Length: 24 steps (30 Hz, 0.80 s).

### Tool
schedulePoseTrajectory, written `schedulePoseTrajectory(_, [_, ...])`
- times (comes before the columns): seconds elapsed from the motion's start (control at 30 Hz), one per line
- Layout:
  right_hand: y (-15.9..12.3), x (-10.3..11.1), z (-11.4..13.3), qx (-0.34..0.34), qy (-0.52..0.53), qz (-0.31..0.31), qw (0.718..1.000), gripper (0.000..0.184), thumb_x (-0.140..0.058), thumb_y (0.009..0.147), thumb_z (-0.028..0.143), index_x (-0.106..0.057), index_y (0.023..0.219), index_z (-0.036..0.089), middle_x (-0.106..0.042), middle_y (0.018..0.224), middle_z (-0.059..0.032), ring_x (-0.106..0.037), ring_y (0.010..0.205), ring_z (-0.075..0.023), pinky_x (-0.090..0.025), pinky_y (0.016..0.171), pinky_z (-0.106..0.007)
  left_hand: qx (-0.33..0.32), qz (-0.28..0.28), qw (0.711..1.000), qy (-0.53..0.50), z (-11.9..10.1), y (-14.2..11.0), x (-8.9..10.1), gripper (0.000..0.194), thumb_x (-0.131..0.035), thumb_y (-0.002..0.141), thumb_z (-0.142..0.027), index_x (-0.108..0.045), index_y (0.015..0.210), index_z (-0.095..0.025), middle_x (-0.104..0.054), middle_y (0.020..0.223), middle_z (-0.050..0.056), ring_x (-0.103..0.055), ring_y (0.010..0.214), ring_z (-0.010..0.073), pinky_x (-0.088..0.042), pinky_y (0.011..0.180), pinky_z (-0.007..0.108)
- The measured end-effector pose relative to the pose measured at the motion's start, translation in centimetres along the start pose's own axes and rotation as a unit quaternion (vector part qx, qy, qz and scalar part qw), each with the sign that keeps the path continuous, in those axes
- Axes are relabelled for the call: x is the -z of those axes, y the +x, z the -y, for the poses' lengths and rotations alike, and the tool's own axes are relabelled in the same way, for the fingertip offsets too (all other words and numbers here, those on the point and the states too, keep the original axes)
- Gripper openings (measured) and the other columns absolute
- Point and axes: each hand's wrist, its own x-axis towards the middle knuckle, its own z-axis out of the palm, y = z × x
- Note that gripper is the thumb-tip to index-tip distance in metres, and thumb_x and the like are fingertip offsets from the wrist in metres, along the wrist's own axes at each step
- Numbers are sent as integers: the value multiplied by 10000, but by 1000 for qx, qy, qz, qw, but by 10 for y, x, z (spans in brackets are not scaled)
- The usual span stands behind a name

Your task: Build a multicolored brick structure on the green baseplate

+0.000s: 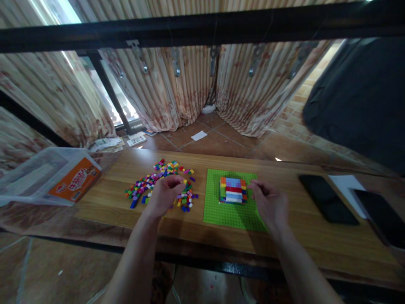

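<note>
Bricks in many colours [233,190] form a small block on the green baseplate [218,216], with margin showing around it — room enough, I judge, to steady the plate without leaning on the build. The right hand [272,204] is just beside the block's right edge, thumb and fingers drawn close together; whether a piece sits between them I cannot tell. The left hand [166,194] is over the loose pile [147,182], left of the plate, its fingers curled to a near pinch; a yellow bit shows by the tips, but I cannot tell if it is gripped or lies behind.

To work well here, pick pieces singly, square each over its studs, then press straight down — a sideways push could loosen the upper rows. Farther out, a clear tub [74,155] stands by the left end of the wooden table [316,238], and a dark phone [327,198] lies to the right.
</note>
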Motion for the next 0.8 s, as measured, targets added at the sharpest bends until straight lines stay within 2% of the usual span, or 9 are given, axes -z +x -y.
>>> schedulePoseTrajectory(0.07, [-1, -1, 1, 3, 10, 10, 1000, 318, -632, 785, 454, -750, 867, 171, -744, 774, -56, -628, 610, -178, -497, 612, -302, 12, 39, 994, -97, -7, -4, -23, 236, -664, 719, -304, -714, 891, -151, -690, 735, 10, -591, 639, 125, -447, 581, 221])
schedulePoseTrajectory(0.13, [-1, -2, 1, 7, 12, 15, 1000, 306, -637, 785, 451, -753, 864, 179, -745, 780, -52, -635, 623, -180, -495, 620, -301, 33, 81, 985, -150, -13, -8, -46, 226, -691, 702, -288, -717, 879, -149, -679, 702, 9, -579, 611, 112, -442, 559, 211])
schedulePoseTrajectory(0.2, [-2, -3, 1, 11, 16, 17, 1000, 299, -635, 786, 452, -753, 853, 186, -750, 798, -53, -645, 652, -186, -499, 643, -306, 48, 112, 976, -183, -17, -11, -65, 211, -699, 702, -271, -714, 871, -146, -652, 656, -4, -557, 579, 97, -421, 540, 201])
schedulePoseTrajectory(0.3, [-3, -3, 3, 18, 28, 26, 999, 297, -619, 794, 452, -752, 841, 191, -753, 809, -58, -654, 682, -198, -501, 664, -314, 58, 118, 971, -200, -21, -12, -83, 187, -694, 713, -244, -708, 872, -146, -639, 641, -16, -547, 564, 90, -408, 530, 197])
schedulePoseTrajectory(0.4, [-5, -3, 5, 17, 35, 39, 998, 297, -601, 804, 447, -751, 847, 194, -757, 823, -61, -656, 690, -201, -503, 664, -314, 48, 107, 975, -187, -22, -11, -94, 159, -688, 714, -215, -712, 855, -147, -663, 675, -10, -564, 583, 96, -423, 546, 201])
schedulePoseTrajectory(0.57, [-6, -1, 8, 38, 8, 55, 998, 264, -589, 821, 413, -747, 844, 202, -756, 810, -47, -659, 705, -202, -503, 690, -315, -3, 110, 980, -167, -19, -7, -107, 112, -670, 730, -193, -718, 818, -143, -688, 698, 0, -599, 622, 114, -471, 615, 224])
schedulePoseTrajectory(0.8, [-9, -1, 8, 37, 12, 55, 998, 236, -585, 834, 389, -744, 850, 215, -760, 837, -40, -672, 740, -206, -509, 712, -317, -56, 103, 990, -79, -19, -6, -109, 149, -639, 780, -196, -760, 865, -174, -750, 791, 21, -664, 702, 154, -513, 685, 262])
